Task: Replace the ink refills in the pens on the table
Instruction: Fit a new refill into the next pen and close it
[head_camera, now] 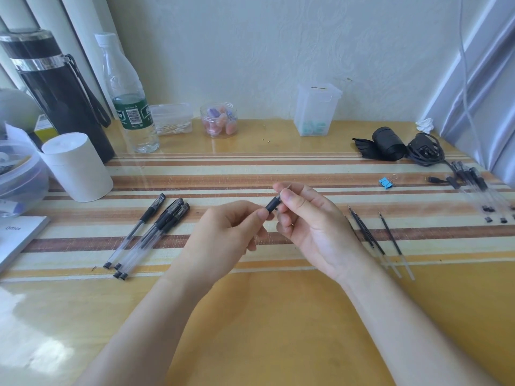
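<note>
Over the near centre of the counter (pixel 278 330), I observed the left hand (pixel 231 227) and the right hand (pixel 312 227) holding one black pen section (pixel 271 206) between them. Left grip: fingers curled, pinching its lower end. Right grip: thumb and forefinger pinching its upper end. Capped pens (pixel 150 235) lay left of the hands; loose refills (pixel 367 234) lay right. Farther right lay a blue binder clip (pixel 386 181) and further pens (pixel 478 181). At the far edge stood a paper roll (pixel 78 168), a water bottle (pixel 131 107) and a clear jar (pixel 218 119).
</note>
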